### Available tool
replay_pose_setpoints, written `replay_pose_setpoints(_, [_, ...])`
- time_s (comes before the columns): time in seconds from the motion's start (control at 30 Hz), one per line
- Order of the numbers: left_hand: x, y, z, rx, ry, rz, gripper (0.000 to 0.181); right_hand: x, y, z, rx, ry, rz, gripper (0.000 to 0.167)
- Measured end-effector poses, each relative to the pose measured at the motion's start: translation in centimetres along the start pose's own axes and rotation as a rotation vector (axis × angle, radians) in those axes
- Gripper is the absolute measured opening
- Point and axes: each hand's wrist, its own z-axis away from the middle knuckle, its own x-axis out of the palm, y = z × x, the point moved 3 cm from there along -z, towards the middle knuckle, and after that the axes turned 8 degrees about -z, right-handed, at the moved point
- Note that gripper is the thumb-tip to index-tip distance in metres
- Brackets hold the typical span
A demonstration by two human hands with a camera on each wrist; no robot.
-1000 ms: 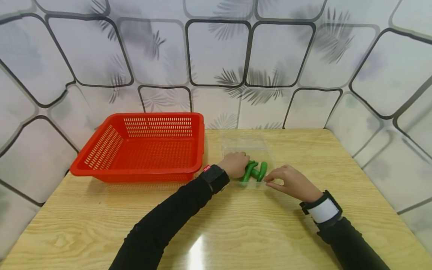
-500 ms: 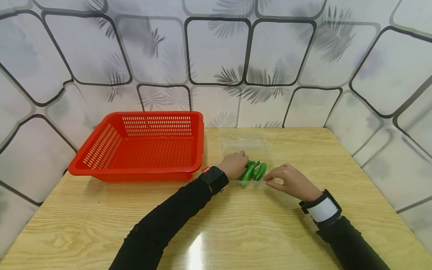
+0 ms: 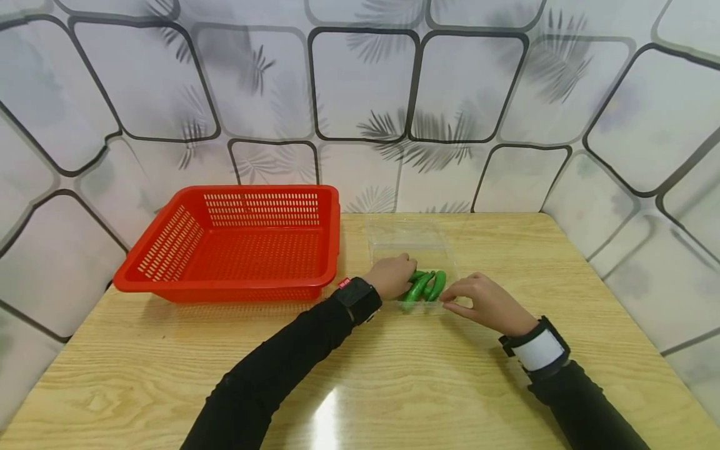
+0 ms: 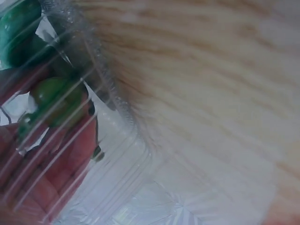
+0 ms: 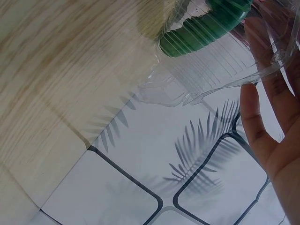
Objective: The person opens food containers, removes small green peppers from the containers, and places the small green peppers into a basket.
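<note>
A clear plastic box (image 3: 450, 256) with ridged walls lies on the table, several green peppers (image 3: 417, 289) inside it. My left hand (image 3: 390, 276) reaches into its left side. Through the ridged wall in the left wrist view, the fingers (image 4: 70, 154) curl around a green pepper (image 4: 56, 101). My right hand (image 3: 485, 304) pinches the box's front right edge, the thumb (image 5: 251, 110) outside the wall and the fingers on its other side. Another green pepper (image 5: 206, 30) shows through the plastic in the right wrist view. The left fingertips are hidden in the head view.
A red slotted basket (image 3: 247, 285) stands to the left of the box, close to my left wrist. The wooden table (image 3: 394, 381) runs back to a patterned wall (image 3: 360, 87). The box's clear lid (image 3: 405, 231) lies folded back toward the wall.
The peppers have shifted inside the box: the front one now slants more, and the right one tipped over and came back more upright. Both hands have stayed almost in place.
</note>
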Motion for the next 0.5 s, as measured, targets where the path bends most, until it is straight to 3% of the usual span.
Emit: replay_pose_setpoints(0.5, [-0.77,-0.02,0.09,0.008,0.005,0.027,0.018,-0.07,-0.06,-0.05,-0.028,0.02,-0.002,0.01])
